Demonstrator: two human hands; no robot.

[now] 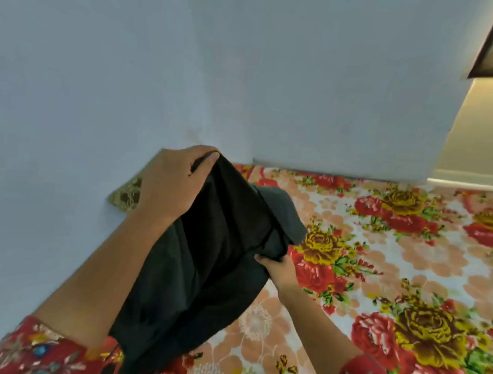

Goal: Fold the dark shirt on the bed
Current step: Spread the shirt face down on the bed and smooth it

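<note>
While the shirt (218, 262) hangs between both grips over the bed (411, 261), it could slump and bunch.

Head view: the left grip (177, 180) pinches the top edge and the right grip (276, 271) clutches a gathered fold lower down. If either loosens, I judge the cloth would drop crooked. Dark, limp and creased, the shirt drapes below the left grip, with a paler flap just beyond the right grip.

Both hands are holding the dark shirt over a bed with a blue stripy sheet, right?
Not quite: the head view shows the bed's sheet is flowery, with red and yellow roses, not blue and stripy. The rest holds: the left hand and the right hand both hold the dark fabric shirt over it.
</note>
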